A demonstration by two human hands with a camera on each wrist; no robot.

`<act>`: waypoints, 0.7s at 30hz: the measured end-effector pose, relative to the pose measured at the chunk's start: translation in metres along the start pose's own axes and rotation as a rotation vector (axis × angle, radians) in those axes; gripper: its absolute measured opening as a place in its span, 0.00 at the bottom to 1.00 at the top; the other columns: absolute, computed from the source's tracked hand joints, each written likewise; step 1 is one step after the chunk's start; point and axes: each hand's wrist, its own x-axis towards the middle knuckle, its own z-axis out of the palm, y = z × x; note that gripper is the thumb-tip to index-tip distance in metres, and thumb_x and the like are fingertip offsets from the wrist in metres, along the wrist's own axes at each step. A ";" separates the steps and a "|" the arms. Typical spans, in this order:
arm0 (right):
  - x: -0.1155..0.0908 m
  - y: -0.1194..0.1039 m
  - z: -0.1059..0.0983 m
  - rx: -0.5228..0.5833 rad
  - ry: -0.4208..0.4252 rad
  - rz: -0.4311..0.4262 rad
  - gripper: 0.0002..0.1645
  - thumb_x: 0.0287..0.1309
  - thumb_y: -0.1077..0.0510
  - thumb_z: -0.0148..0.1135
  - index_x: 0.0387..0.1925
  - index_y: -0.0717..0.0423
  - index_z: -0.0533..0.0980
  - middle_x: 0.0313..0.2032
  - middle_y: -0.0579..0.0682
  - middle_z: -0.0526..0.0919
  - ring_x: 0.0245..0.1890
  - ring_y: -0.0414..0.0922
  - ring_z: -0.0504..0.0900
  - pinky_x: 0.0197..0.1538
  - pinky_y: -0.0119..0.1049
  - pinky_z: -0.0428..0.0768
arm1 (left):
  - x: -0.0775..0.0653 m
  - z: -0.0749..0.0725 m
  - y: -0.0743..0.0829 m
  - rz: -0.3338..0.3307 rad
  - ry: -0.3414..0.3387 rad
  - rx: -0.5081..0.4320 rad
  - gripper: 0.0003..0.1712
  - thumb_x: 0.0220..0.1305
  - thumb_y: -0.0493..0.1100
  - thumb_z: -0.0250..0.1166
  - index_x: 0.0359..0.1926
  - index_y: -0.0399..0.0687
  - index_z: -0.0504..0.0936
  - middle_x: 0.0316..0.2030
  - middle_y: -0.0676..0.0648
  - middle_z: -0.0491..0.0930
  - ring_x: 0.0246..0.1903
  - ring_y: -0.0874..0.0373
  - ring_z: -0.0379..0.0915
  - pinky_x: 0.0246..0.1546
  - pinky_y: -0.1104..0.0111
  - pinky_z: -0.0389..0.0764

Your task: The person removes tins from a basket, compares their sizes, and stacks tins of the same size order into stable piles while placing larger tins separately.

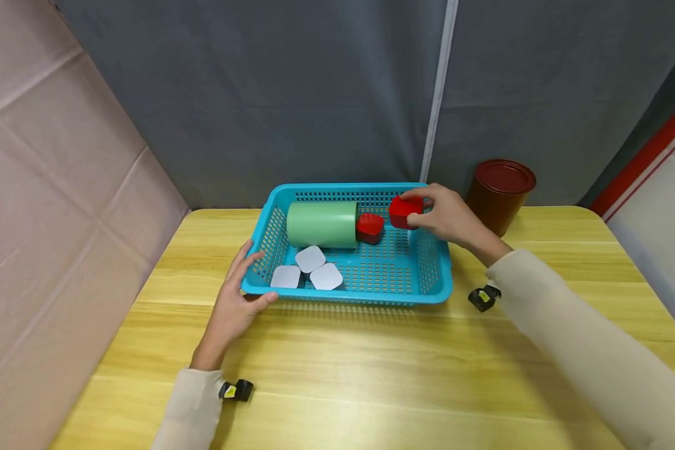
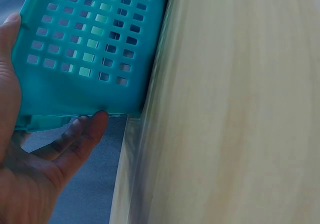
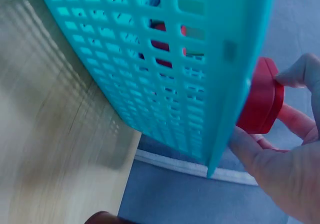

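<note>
A blue plastic basket [image 1: 371, 296] with slotted sides stands on the table. My left hand [image 1: 237, 312] rests at its front left corner, thumb on the front rim and fairly straight fingers against the end wall. With thumb and fingers, my right hand [image 1: 447, 215] holds a red rounded-square block [image 1: 402, 212] over the basket's back right part; the right wrist view shows this held block [image 3: 261, 97] just beyond the rim. Inside the basket, a green cylinder [image 1: 322, 224] lies on its side with another red block [image 1: 370, 228] at its right end. Three white-topped rounded squares [image 1: 326, 276] lie at the front left.
A brown canister with a dark red lid [image 1: 505, 177] stands behind my right forearm, near the table's back edge. A grey curtain [image 1: 292, 94] hangs behind the wooden table [image 1: 337, 375]. Pinkish fabric [image 1: 62, 187] borders the left side.
</note>
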 end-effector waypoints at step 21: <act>-0.041 0.035 -0.033 0.064 0.095 -0.039 0.29 0.69 0.60 0.62 0.70 0.52 0.76 0.63 0.57 0.75 0.56 0.55 0.74 0.43 0.28 0.77 | 0.000 -0.001 0.002 -0.003 -0.005 -0.007 0.46 0.58 0.38 0.79 0.76 0.48 0.69 0.85 0.53 0.46 0.82 0.38 0.42 0.74 0.35 0.59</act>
